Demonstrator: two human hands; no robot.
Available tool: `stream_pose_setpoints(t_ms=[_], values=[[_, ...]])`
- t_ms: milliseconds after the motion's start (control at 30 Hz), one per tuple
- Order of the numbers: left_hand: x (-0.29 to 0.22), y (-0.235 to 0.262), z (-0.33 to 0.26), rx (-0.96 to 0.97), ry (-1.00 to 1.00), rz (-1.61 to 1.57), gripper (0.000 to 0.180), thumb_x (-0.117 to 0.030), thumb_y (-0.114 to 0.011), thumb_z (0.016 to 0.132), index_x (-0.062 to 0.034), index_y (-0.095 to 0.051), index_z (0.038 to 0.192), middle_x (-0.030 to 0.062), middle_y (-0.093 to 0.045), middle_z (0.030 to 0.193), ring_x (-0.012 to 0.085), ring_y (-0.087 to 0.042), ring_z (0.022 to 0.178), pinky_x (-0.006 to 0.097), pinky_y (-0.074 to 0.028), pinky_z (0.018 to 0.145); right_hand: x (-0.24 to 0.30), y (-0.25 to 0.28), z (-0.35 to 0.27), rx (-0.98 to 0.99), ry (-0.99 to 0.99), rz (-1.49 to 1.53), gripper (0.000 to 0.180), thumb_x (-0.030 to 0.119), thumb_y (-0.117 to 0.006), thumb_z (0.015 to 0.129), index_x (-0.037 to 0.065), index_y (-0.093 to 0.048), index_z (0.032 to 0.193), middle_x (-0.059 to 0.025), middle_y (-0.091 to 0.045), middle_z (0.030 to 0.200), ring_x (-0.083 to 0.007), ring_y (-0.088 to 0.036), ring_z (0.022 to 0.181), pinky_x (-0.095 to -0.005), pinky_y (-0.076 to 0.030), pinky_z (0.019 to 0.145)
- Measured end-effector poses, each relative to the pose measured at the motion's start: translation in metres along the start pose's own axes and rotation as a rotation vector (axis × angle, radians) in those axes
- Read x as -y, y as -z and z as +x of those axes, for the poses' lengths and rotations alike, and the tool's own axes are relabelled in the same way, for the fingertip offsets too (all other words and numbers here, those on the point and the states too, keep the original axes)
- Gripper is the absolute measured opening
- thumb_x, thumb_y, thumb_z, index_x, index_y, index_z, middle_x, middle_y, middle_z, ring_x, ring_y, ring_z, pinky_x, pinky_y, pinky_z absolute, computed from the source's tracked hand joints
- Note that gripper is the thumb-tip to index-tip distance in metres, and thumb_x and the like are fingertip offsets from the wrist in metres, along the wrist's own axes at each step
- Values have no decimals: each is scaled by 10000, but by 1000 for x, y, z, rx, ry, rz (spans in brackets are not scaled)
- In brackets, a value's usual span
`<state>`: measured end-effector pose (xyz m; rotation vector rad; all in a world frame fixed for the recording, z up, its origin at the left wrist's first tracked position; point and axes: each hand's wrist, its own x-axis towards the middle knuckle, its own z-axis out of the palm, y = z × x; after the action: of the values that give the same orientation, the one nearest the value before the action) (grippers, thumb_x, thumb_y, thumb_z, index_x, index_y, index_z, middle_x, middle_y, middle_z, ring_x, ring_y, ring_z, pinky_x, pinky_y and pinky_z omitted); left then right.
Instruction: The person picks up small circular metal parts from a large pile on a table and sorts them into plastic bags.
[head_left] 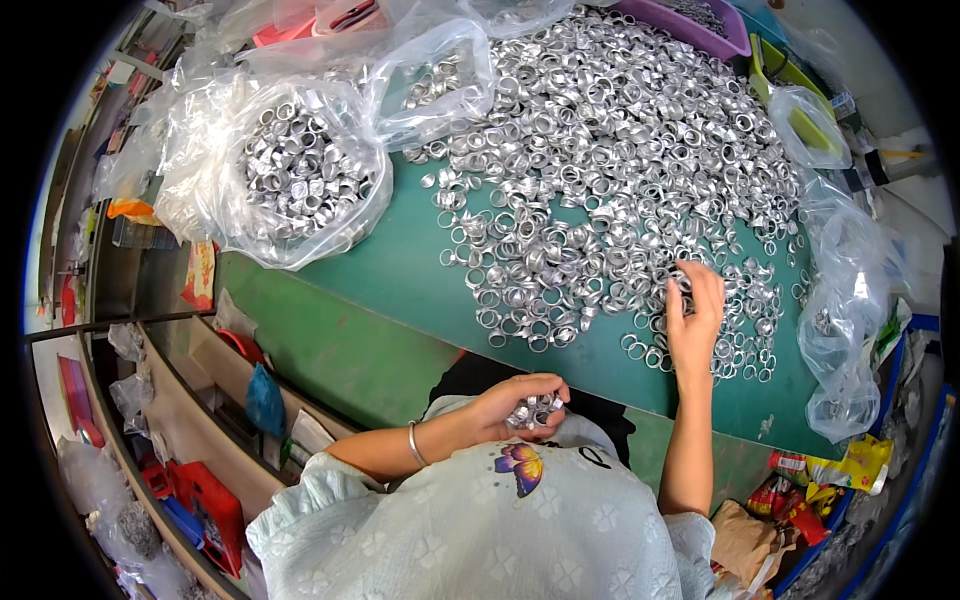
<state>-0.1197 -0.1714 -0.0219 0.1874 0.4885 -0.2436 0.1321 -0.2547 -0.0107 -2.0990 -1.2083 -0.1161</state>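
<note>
A broad heap of silver-coloured metal rings [590, 130] covers much of the green tabletop [385, 285]. My right hand [698, 305] reaches into the near right part of the heap, fingers bent down among the rings. Its thumb and forefinger tips are a little apart, with rings showing between and beneath them. Close to my body, my left hand [500, 405] is cupped palm up around a handful of rings [535, 410]. To the left of the heap, a clear plastic bag [375, 215] stands with its mouth spread, holding many similar rings [300, 170].
Another clear bag [845, 350] lies along the table's right side. At the back right are a purple basket [735, 35] and a yellow-green basket [775, 65]. Wooden shelving [225, 375] stands at left with a red case [210, 510]; snack packets [855, 465] lie at lower right.
</note>
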Motion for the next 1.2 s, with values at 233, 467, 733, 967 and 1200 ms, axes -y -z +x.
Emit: stream_pose_setpoints(t_ms=[233,467,733,967,1200], values=[[-7,-5,4,-59,-8,54,252,-319,-458,940,-89,-557,920,65,-533,677,132,-460,517,226,-299,386,6,17,-11,5,-133,73,265,4,-595,770,9,-604,1035,-126,-559,1087,-295,-506,1037,-371,-367,923],[-12,-19,18,-48,-20,-102,189,-247,-480,928,-74,-549,960,65,-527,739,152,-475,569,227,-317,418,36,-3,-26,170,75,-381,521,250,-683,772,40,-504,1213,-170,-441,1281,-380,-356,1239,-499,-303,976],[-17,-24,29,-33,-143,-197,115,-170,-524,897,-74,-532,960,90,-485,868,177,-454,675,237,-340,468,54,0,-53,315,204,76,335,45,-627,750,19,-590,1081,-145,-537,1153,-330,-479,1143,-418,-397,916],[-22,-28,32,4,-119,-224,150,-199,-549,905,-58,-547,956,66,-504,775,162,-461,608,227,-322,433,9,21,-6,-28,-26,10,342,83,-637,783,-1,-570,1108,-138,-569,1107,-322,-504,1054,-406,-369,895],[-63,-54,40,-97,-258,179,172,-172,-557,895,-18,-590,963,90,-522,754,177,-469,579,206,-297,400,-17,11,8,-20,-199,26,200,156,-633,817,0,-619,941,-126,-609,978,-305,-534,949,-416,-383,843]])
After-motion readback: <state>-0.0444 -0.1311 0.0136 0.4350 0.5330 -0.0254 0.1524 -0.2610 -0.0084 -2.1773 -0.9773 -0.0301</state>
